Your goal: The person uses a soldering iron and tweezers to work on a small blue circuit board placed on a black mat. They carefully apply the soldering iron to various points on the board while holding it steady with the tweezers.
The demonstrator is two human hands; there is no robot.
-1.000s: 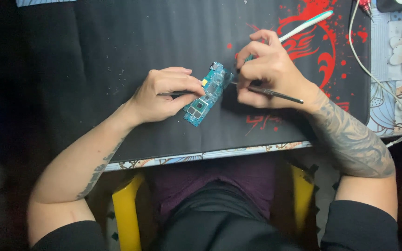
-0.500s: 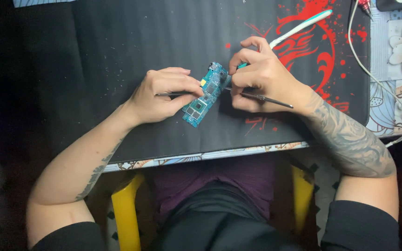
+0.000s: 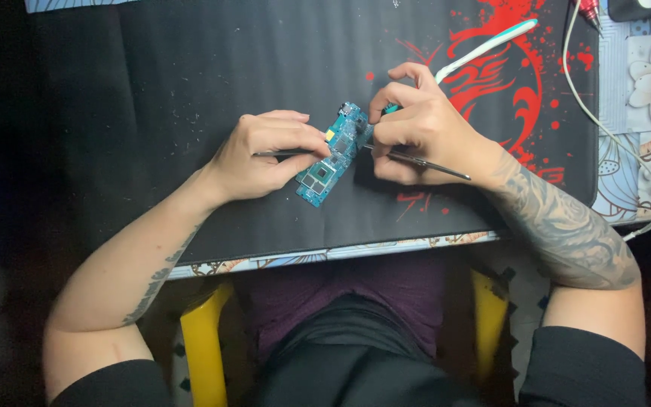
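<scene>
Surface: black mat (image 3: 190,98) with a red splash design at its far right, lying on the bench; a patterned cloth (image 3: 634,113) shows past the mat's right edge.
Circuit board: small blue-green circuit board (image 3: 331,158) lies tilted near the middle of the mat, between both hands.
Left hand: left hand (image 3: 261,154) rests just left of the board, fingers closed on a thin dark tool (image 3: 280,153) whose tip meets the board.
Right hand: right hand (image 3: 423,132) sits just right of the board, closed on a slim metal tool (image 3: 423,162) and a teal-and-white handled tool (image 3: 484,49).
Cables: white cables (image 3: 612,136) run right of the board, along the mat's edge.
Below: yellow chair legs (image 3: 203,339) under the bench.
</scene>
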